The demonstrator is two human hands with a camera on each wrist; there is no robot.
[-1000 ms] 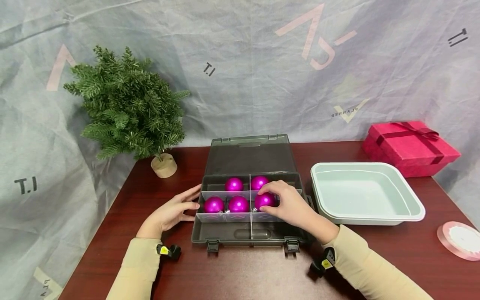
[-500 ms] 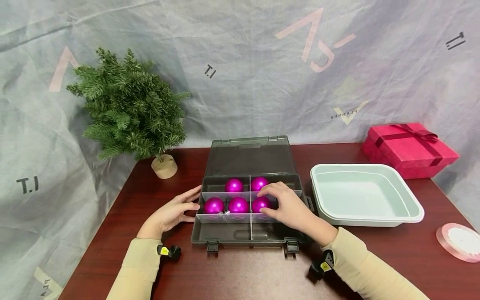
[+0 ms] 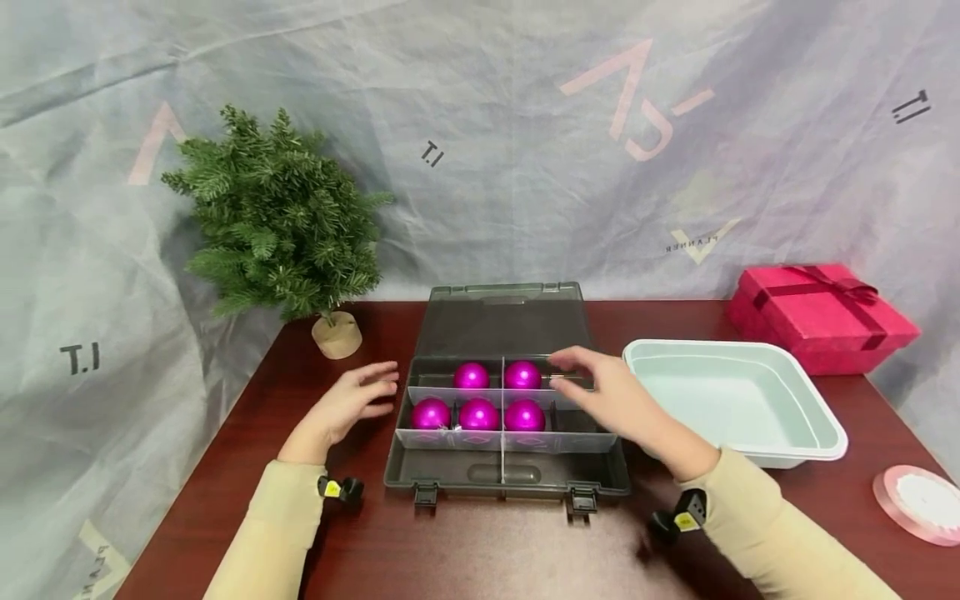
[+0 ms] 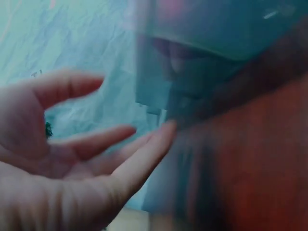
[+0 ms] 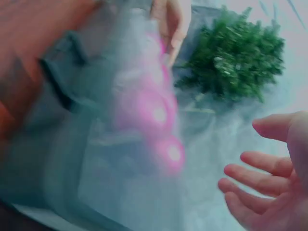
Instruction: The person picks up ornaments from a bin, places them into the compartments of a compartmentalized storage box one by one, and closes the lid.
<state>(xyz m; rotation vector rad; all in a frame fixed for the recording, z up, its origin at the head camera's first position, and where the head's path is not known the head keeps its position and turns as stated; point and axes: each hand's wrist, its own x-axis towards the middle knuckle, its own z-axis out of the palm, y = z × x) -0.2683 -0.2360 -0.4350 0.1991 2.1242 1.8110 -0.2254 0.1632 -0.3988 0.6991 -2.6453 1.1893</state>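
A dark see-through divided case (image 3: 450, 467) lies with its lid (image 3: 502, 325) tipped back. Several shiny magenta Christmas baubles sit in it: in the back row a left bauble (image 3: 471, 376) and a right bauble (image 3: 522, 375); in the middle row a left bauble (image 3: 431, 414), a centre bauble (image 3: 478, 414) and a right bauble (image 3: 524, 415). My left hand (image 3: 348, 408) is just left of the case, fingers loosely bent around nothing. Over the case's right side hovers my right hand (image 3: 615, 396), thumb and fingers apart with nothing between them. Both wrist views are blurred.
A pale green plastic tub (image 3: 738, 400) stands right of the case, with a red gift box (image 3: 821, 312) behind it. At the far right lies a pink ribbon roll (image 3: 918, 504). A small artificial Christmas tree (image 3: 288, 217) stands back left.
My right hand has let go of the middle-row right bauble and moved up and right. That bauble has settled slightly left. My left hand has drawn a little away from the case's side.
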